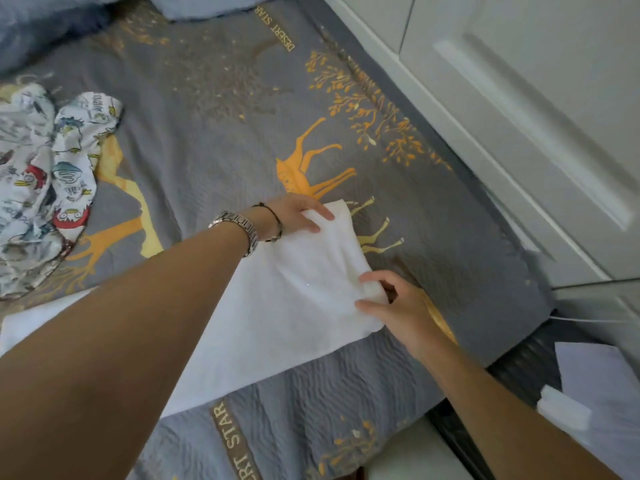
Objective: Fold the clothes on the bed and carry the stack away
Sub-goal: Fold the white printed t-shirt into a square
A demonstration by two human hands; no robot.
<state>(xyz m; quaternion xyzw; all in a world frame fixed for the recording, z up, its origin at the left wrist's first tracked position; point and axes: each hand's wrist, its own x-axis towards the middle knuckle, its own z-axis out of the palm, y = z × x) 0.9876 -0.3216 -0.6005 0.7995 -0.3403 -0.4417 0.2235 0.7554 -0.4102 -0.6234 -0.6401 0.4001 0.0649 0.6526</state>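
Gripping white cloth [294, 306], both hands [398, 303].

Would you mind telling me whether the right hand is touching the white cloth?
Touching. The head view shows the right hand pinching a bunched edge of the white cloth between thumb and fingers.

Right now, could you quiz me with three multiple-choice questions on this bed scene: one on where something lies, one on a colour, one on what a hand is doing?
1. Where does the crumpled cartoon-print garment lie?
A. On the bed's left side
B. On the floor
C. On the white cloth

2. What colour are the giraffes on the grey quilted bedspread?
A. Green
B. Orange-yellow
C. Red

3. What is the right hand doing?
A. Hanging idle
B. Pointing at the door
C. Pinching the plain white cloth

Answers: 1 A, it sits at the left edge. 2 B, the print shows it. 3 C, fingers curl round a fold.
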